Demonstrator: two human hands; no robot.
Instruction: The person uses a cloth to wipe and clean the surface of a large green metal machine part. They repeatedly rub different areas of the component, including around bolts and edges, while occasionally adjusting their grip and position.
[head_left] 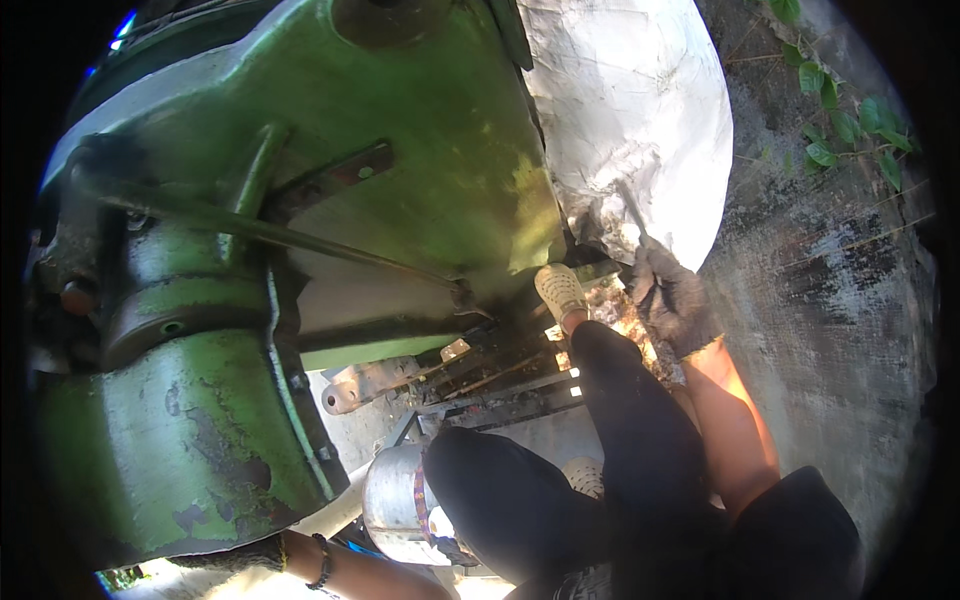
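Note:
My right hand (672, 300), in a dirty grey work glove, is closed around a thin, straight tool (632, 207), perhaps a metal rod. Its upper end reaches the torn, crumpled lower part of a big white sack-like bundle (640, 90). My left hand (240, 553) also wears a dark, worn glove and has a bracelet (322, 562) at the wrist. It is at the bottom left, under a green cylindrical housing (200, 420) with peeling paint. That housing hides its fingers, so whatever it touches cannot be seen.
A large green metal machine (430, 150) fills the left and centre, with a slanting rod (300, 240) across it. On the right rises a stained grey wall (820, 300) with leafy vines (850, 125). Below are a silvery drum (395, 500), metal frame bars and my perforated beige shoe (560, 290).

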